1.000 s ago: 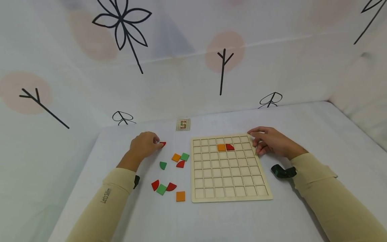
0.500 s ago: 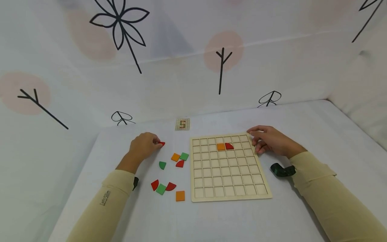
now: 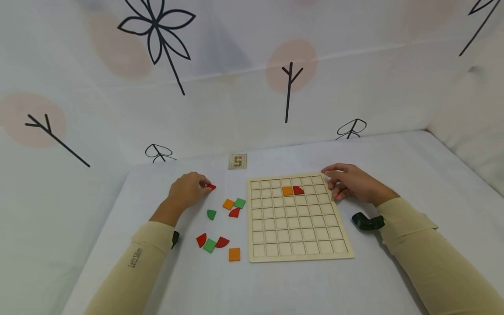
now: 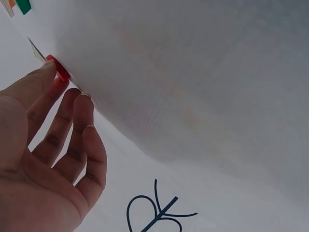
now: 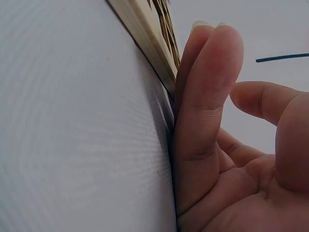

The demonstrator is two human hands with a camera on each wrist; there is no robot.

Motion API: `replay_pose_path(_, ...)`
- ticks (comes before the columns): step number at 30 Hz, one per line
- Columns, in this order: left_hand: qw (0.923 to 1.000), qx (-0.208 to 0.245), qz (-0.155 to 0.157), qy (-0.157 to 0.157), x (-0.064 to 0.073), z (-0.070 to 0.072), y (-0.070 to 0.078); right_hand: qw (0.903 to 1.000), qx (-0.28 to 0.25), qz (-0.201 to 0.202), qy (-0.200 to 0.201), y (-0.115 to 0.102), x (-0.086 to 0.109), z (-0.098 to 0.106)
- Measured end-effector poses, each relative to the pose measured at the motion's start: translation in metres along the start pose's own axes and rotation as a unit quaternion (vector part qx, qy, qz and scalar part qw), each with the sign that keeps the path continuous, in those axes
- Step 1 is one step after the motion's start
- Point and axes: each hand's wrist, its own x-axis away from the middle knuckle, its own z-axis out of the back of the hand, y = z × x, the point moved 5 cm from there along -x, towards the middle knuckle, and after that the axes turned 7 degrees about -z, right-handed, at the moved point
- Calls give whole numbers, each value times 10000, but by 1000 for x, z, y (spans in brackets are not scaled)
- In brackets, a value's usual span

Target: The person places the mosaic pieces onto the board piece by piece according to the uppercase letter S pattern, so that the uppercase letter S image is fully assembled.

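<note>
In the head view my left hand [image 3: 186,192] pinches a red tile [image 3: 211,187] between thumb and index finger, left of the board. The left wrist view shows the same red tile [image 4: 59,67] at the fingertips, edge-on, with the other fingers loosely bent. At the board's upper right corner my right hand [image 3: 352,183] rests against the edge with relaxed fingers. The pale wooden grid board [image 3: 301,260] bears an orange square tile [image 3: 288,190] and a red quarter-circle tile [image 3: 298,190] side by side in its second row.
Left of the board lie loose tiles: an orange square [image 3: 228,204], a green square [image 3: 239,203], red quarter-circles [image 3: 222,242], a green quarter-circle [image 3: 211,215] and others. A small pattern card [image 3: 238,161] with an S lies behind. A patterned cloth wall closes the back.
The red tile has turned slightly in my left fingers. The right hand and the board stay put; the head view has shifted only a little.
</note>
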Motion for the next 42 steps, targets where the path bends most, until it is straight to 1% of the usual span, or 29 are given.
replay_pose_path(5,10000,-10,-61,9,0,-1,-1,10000,19,24,20,1,0,0)
replay_pose_path(12,9997,219,-136,49,-2,-3,-3,10000,41,-20,46,2,-1,1)
replay_pose_path(19,9991,356,-242,-49,-2,-4,-1,10000,27,37,45,0,0,1)
replay_pose_path(24,9984,488,-242,-122,-2,-5,-1,10000,1,52,30,-1,2,1)
replay_pose_path(32,9952,889,-409,13,-2,-7,-1,10000,-50,22,29,1,-2,0)
replay_pose_path(38,9918,1209,-389,170,-4,-3,6,10000,-17,27,50,3,-3,1)
replay_pose_path(42,9886,1439,-426,147,-8,-1,18,10000,6,25,86,3,-3,2)
